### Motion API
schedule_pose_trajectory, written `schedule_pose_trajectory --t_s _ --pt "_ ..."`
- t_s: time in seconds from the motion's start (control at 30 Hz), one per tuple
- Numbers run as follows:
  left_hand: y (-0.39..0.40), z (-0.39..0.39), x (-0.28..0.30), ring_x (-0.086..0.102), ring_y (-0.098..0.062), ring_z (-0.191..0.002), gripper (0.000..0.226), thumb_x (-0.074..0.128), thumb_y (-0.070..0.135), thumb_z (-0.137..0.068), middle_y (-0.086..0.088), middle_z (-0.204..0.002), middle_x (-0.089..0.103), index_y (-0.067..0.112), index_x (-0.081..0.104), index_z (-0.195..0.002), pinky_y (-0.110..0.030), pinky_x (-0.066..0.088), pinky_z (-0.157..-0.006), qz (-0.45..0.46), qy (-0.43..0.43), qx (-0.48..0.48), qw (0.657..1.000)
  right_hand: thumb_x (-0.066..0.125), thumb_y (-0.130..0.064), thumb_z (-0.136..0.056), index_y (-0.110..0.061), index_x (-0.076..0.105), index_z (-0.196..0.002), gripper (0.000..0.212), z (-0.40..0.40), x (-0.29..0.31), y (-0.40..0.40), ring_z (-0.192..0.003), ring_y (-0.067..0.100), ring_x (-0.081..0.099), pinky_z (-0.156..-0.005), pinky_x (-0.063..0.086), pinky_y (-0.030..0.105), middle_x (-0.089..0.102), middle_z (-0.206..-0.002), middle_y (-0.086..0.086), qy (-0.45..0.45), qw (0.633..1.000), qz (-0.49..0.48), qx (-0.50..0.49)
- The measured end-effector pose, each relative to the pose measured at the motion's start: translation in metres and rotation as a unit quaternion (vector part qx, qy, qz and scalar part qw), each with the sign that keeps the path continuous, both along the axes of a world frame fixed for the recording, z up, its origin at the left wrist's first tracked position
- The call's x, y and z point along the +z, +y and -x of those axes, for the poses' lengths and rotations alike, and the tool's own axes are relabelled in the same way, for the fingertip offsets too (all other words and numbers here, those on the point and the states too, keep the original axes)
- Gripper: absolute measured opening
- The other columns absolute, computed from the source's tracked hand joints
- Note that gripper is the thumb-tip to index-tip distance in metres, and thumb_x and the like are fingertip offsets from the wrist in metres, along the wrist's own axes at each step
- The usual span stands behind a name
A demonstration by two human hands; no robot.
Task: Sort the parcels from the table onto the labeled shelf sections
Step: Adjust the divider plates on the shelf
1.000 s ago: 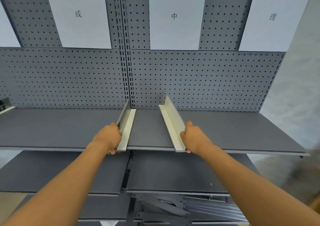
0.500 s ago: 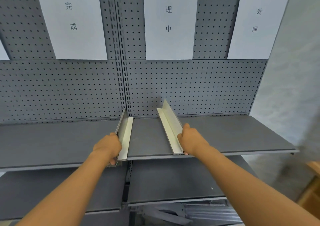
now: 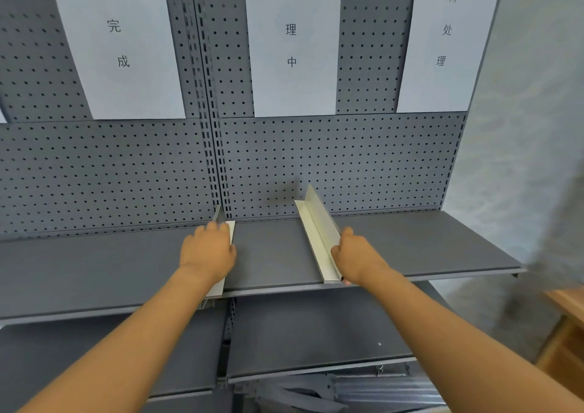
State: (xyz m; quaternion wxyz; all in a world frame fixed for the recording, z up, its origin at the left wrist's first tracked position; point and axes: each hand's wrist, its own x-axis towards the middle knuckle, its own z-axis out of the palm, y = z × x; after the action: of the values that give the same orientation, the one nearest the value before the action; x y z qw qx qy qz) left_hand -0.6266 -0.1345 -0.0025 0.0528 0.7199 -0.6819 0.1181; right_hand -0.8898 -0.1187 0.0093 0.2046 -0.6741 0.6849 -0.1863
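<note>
Both hands are reaching onto the upper shelf (image 3: 426, 245) of a grey metal rack, and each hand is at one of the two pale dividers that are standing on it. The left hand (image 3: 207, 253) is lying over the left divider (image 3: 230, 232), with its fingers spread forward over the top of the upright part; most of this divider is hidden under the hand, so I cannot tell if the fingers are really closing around it or only resting on it. The right hand (image 3: 355, 257) is holding the right divider (image 3: 317, 232) near its front end, with the thumb pointing up along the upright wall and the other fingers curled around the right side of it. The right divider is running from the front edge of the shelf toward the pegboard back panel (image 3: 363, 166). Three white paper labels are hanging on the panel above the shelf: the left label (image 3: 126, 49), the middle label (image 3: 292, 45) and the right label (image 3: 445, 45), each with printed characters. No parcel is showing anywhere, and the shelf sections are lying bare. A lower shelf (image 3: 316, 333) is showing under the arms, and a part of a wooden piece of furniture (image 3: 565, 333) is standing at the right edge.
</note>
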Motion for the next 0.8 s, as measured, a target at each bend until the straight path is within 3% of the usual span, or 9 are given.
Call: schedule_pose_trajectory --t_s 0.23,0.43,0.5,0.6,0.8 --pt "-0.004 0.072 -0.007 0.049 -0.028 -0.121 0.037 0.042 0.032 -0.1 -0.008 -0.132 0.053 0.012 0.047 -0.131 -0.038 0.042 -0.099 -0.049 0.004 -0.113 0.992 0.034 -0.011 -0.102 -0.005 0.036 -0.107 0.008 0.047 -0.001 -0.002 -0.08 0.033 0.053 -0.066 0.045 0.037 0.06 -0.115 0.023 0.014 1.0 0.006 0.016" --pt "-0.008 0.153 -0.023 0.047 -0.026 -0.124 0.04 0.043 0.032 -0.101 -0.007 -0.136 0.051 0.014 0.045 -0.137 -0.037 0.04 -0.101 -0.085 0.036 -0.161 0.983 0.034 -0.012 -0.102 -0.002 0.04 -0.115 0.017 0.124 -0.012 -0.015 -0.084 0.031 0.053 -0.068 0.043 0.035 0.06 -0.116 0.022 0.045 0.999 -0.01 0.006" --pt "-0.01 0.174 -0.028 0.047 -0.026 -0.125 0.041 0.043 0.032 -0.101 -0.006 -0.137 0.051 0.015 0.044 -0.138 -0.037 0.038 -0.102 -0.085 0.021 -0.166 0.982 0.034 -0.01 -0.102 -0.004 0.038 -0.11 0.011 0.144 -0.017 -0.021 -0.09 0.034 0.057 -0.069 0.042 0.035 0.06 -0.117 0.023 0.056 0.998 -0.017 0.002" --pt "-0.013 0.199 -0.035 0.047 -0.026 -0.125 0.041 0.042 0.033 -0.101 -0.007 -0.136 0.052 0.014 0.044 -0.137 -0.038 0.038 -0.101 -0.084 0.007 -0.151 0.985 0.033 -0.01 -0.102 -0.001 0.039 -0.12 0.021 0.166 -0.024 -0.032 -0.104 0.039 0.061 -0.071 0.043 0.035 0.06 -0.119 0.023 0.07 0.997 -0.024 0.002" --pt "-0.013 0.225 -0.046 0.048 -0.027 -0.123 0.039 0.042 0.033 -0.101 -0.008 -0.132 0.053 0.014 0.045 -0.134 -0.039 0.039 -0.1 -0.1 0.012 -0.13 0.986 0.034 -0.01 -0.102 -0.001 0.04 -0.122 0.023 0.183 -0.036 -0.048 -0.099 0.036 0.06 -0.072 0.043 0.036 0.06 -0.118 0.021 0.071 0.997 -0.022 0.014"
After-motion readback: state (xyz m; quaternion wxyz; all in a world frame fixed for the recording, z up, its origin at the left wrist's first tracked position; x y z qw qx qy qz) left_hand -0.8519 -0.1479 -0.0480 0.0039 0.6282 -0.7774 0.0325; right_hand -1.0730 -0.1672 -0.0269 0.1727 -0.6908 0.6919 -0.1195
